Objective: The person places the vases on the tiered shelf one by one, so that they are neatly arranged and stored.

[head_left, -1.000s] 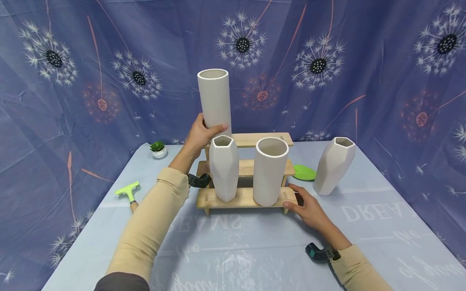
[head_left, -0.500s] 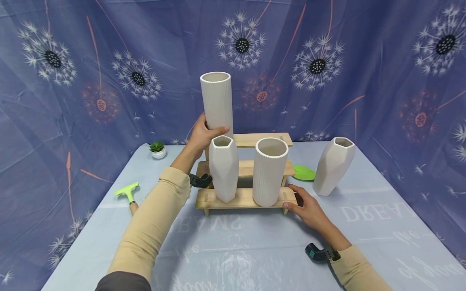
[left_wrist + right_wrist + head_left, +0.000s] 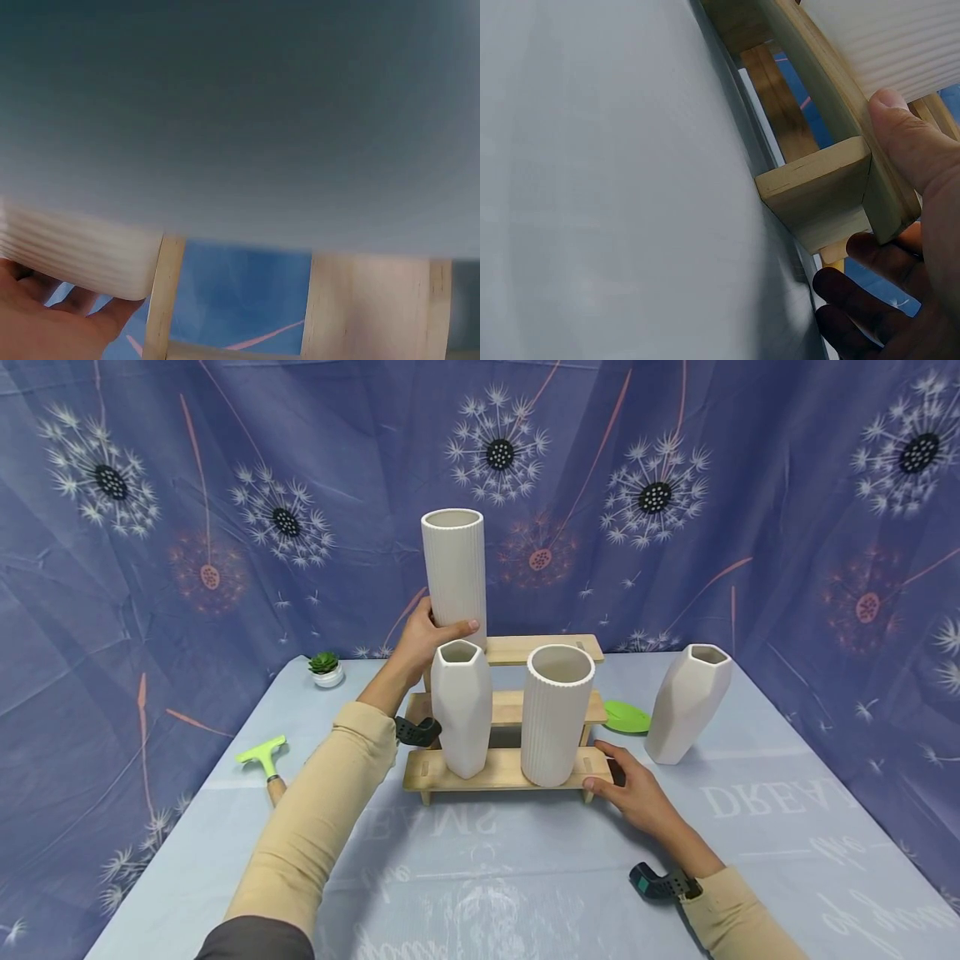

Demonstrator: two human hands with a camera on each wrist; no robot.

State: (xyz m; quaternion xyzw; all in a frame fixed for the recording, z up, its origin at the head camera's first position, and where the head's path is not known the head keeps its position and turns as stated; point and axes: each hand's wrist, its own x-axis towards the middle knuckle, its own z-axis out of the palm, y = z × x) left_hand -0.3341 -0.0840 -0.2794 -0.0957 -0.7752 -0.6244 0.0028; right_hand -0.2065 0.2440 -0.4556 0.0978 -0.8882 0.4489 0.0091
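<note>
My left hand grips the lower part of a tall ribbed white vase held upright at the top step of a wooden tiered shelf. Its base is hidden behind a faceted white vase on the bottom step. A second ribbed vase stands to the right on that step. My right hand holds the step's right end. The right wrist view shows its thumb on top of the wooden step and fingers curled underneath. The left wrist view shows the held vase's ribbed edge above my palm.
Another faceted white vase stands on the table right of the shelf, with a green disc behind the shelf's right end. A small potted succulent and a green scraper lie to the left. Blue floral cloth surrounds the table.
My left hand has carried the tall ribbed vase slightly right and a little lower, toward the top step. The right hand has not moved.
</note>
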